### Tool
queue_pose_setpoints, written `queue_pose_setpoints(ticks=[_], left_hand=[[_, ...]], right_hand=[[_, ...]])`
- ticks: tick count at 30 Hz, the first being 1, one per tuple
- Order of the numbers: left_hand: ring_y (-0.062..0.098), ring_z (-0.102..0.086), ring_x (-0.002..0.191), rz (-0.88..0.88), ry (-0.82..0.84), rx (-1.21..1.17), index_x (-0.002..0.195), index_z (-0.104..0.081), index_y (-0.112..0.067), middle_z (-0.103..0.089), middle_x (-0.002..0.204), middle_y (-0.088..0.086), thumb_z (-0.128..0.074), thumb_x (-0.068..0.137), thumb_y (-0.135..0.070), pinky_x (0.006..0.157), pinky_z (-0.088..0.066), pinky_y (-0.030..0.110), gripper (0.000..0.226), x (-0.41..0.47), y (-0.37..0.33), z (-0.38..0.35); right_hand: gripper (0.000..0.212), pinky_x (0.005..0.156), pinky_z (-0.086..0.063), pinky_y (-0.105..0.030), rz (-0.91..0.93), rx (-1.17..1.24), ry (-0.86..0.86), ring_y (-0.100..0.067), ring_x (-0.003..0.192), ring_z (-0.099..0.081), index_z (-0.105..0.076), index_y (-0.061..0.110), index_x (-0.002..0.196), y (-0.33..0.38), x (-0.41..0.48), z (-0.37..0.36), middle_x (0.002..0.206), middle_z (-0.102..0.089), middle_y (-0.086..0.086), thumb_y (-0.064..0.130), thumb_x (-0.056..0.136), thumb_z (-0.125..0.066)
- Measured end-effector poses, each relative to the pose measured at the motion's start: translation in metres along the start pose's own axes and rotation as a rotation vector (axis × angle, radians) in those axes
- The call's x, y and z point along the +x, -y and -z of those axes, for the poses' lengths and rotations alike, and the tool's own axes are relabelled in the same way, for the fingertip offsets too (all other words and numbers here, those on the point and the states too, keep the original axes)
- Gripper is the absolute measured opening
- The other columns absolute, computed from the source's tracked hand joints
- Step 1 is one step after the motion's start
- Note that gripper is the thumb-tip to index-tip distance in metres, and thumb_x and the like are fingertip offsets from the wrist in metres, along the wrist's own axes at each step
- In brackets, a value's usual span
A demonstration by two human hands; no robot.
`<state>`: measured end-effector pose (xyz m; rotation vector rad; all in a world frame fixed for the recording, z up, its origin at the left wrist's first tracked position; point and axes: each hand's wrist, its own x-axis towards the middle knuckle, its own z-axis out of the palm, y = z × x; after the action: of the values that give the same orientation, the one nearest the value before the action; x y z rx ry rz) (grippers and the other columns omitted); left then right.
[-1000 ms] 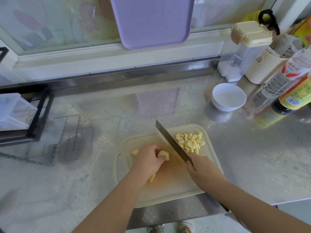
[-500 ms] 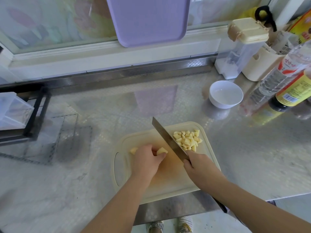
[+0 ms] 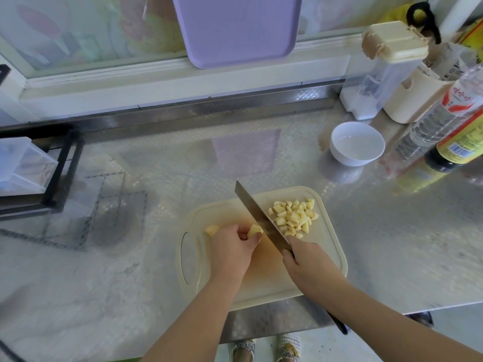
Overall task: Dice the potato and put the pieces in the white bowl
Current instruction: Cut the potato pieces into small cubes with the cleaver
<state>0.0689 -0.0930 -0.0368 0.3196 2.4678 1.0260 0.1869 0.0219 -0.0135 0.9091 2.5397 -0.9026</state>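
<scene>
A cream cutting board (image 3: 326, 259) lies at the counter's front edge. My left hand (image 3: 232, 249) grips an uncut potato piece (image 3: 254, 229) on the board, and another bit of potato (image 3: 212, 229) shows at the hand's left side. My right hand (image 3: 305, 267) grips the handle of a cleaver (image 3: 257, 215) whose blade stands just right of that piece. A pile of diced potato (image 3: 294, 217) sits on the board's far right corner. The white bowl (image 3: 356, 143) stands empty beyond the board, to the right.
Bottles (image 3: 444, 121), a clear lidded container (image 3: 384, 74) and a cream holder (image 3: 413, 100) crowd the back right corner. A purple tray (image 3: 237, 27) leans against the window. A black rack with a clear box (image 3: 26, 165) stands at the left.
The view has shifted a little. Both hands stay at the board, with the blade still next to the held potato piece.
</scene>
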Motion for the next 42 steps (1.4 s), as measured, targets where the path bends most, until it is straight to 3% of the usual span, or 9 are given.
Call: queue_pose_setpoints(ticks=[9, 16, 19, 24, 28, 31, 35, 42], left_hand=[[0.004, -0.063, 0.080, -0.015, 0.034, 0.018, 0.100, -0.074, -0.019, -0.070, 0.086, -0.010, -0.072, 0.085, -0.041, 0.069, -0.045, 0.019, 0.027, 0.004, 0.004, 0.000], [0.002, -0.062, 0.076, -0.069, 0.034, 0.040, 0.096, -0.074, -0.019, -0.069, 0.081, -0.010, -0.071, 0.086, -0.039, 0.061, -0.040, 0.013, 0.022, 0.004, 0.006, 0.000], [0.003, -0.062, 0.076, -0.076, 0.046, 0.046, 0.097, -0.074, -0.019, -0.070, 0.081, -0.009, -0.071, 0.086, -0.039, 0.061, -0.040, 0.013, 0.022, 0.005, 0.008, 0.001], [0.006, -0.060, 0.070, -0.171, 0.098, 0.137, 0.093, -0.072, -0.024, -0.067, 0.078, -0.009, -0.068, 0.088, -0.037, 0.062, -0.047, 0.024, 0.014, 0.007, 0.003, 0.005], [0.004, -0.059, 0.080, -0.251, 0.112, 0.176, 0.109, -0.071, -0.023, -0.065, 0.096, -0.007, -0.068, 0.090, -0.028, 0.065, -0.041, 0.011, 0.020, 0.012, 0.002, 0.007], [0.005, -0.060, 0.082, -0.284, 0.107, 0.167, 0.111, -0.071, -0.020, -0.065, 0.098, -0.006, -0.069, 0.090, -0.026, 0.075, -0.048, 0.017, 0.022, 0.013, 0.003, 0.009], [0.006, -0.059, 0.081, -0.325, 0.083, 0.174, 0.106, -0.073, -0.019, -0.064, 0.095, -0.007, -0.071, 0.088, -0.024, 0.075, -0.046, 0.016, 0.019, 0.013, 0.003, 0.010], [0.008, -0.063, 0.082, -0.338, 0.040, 0.159, 0.100, -0.075, -0.017, -0.069, 0.095, -0.005, -0.073, 0.087, -0.021, 0.078, -0.051, 0.025, 0.014, 0.011, 0.004, 0.008]], right_hand=[[0.024, 0.071, -0.052, -0.034, 0.006, 0.015, 0.043, -0.014, 0.068, -0.057, -0.056, 0.016, 0.090, -0.001, 0.006, 0.002, 0.075, -0.059, 0.001, 0.027, 0.103, -0.040], [0.024, 0.059, -0.038, -0.019, 0.005, -0.017, 0.082, -0.007, 0.065, -0.051, -0.046, 0.024, 0.082, 0.006, 0.017, -0.006, 0.076, -0.054, 0.005, 0.024, 0.105, -0.039], [0.018, 0.062, -0.043, -0.022, 0.015, -0.040, 0.084, -0.009, 0.068, -0.054, -0.051, 0.018, 0.093, 0.007, 0.018, -0.007, 0.082, -0.059, 0.001, 0.022, 0.104, -0.039], [0.020, 0.067, -0.051, -0.025, -0.037, 0.004, 0.012, -0.010, 0.070, -0.058, -0.054, 0.023, 0.092, 0.000, 0.018, 0.001, 0.079, -0.059, 0.004, 0.025, 0.104, -0.039], [0.020, 0.060, -0.041, -0.023, 0.001, 0.005, 0.044, -0.011, 0.069, -0.057, -0.050, 0.026, 0.087, -0.009, 0.014, 0.014, 0.077, -0.059, 0.004, 0.026, 0.104, -0.040], [0.023, 0.058, -0.039, -0.022, 0.025, 0.013, 0.049, -0.011, 0.067, -0.055, -0.047, 0.027, 0.082, -0.013, 0.010, 0.021, 0.077, -0.059, 0.003, 0.026, 0.105, -0.040], [0.023, 0.058, -0.041, -0.023, 0.046, 0.019, 0.059, -0.012, 0.067, -0.056, -0.048, 0.026, 0.083, -0.013, 0.008, 0.022, 0.076, -0.059, 0.002, 0.027, 0.104, -0.040], [0.018, 0.072, -0.056, -0.040, 0.091, -0.047, 0.052, -0.014, 0.071, -0.059, -0.054, 0.025, 0.098, -0.008, 0.007, 0.016, 0.079, -0.060, 0.003, 0.031, 0.103, -0.038]])
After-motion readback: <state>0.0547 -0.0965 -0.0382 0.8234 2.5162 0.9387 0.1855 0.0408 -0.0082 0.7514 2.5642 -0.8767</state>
